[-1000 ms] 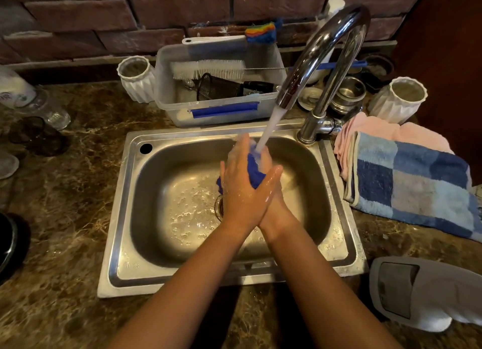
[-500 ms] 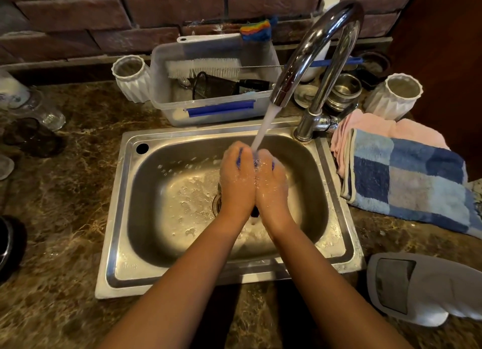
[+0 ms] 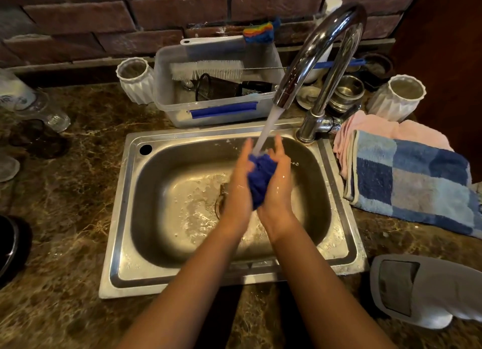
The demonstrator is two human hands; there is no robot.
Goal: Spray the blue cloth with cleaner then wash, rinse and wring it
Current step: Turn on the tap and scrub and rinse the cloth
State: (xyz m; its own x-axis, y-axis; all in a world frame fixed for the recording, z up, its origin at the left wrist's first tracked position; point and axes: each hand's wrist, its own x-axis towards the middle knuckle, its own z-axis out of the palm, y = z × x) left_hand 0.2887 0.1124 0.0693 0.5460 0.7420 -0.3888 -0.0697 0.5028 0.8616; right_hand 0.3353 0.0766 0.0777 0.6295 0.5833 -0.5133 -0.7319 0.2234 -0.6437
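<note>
Two hands are working together over the steel sink (image 3: 122, 218), which is sitting in a marbled brown counter (image 3: 65, 205) so that runoff is draining straight down. Water is pouring from the curved faucet (image 3: 320, 54) and landing on top of the blue cloth (image 3: 260, 181), probably to flush the cleaner out, so this is likely the washing or rinsing stage, with wringing not yet done. Both palms are facing inward: the left hand (image 3: 238, 181) and the right hand (image 3: 280, 184) are pressing the bunched cloth between them, fingers extended rather than curled, seemingly to rub the fabric. A checked blue towel (image 3: 412, 181) is lying folded nearby on the right.
</note>
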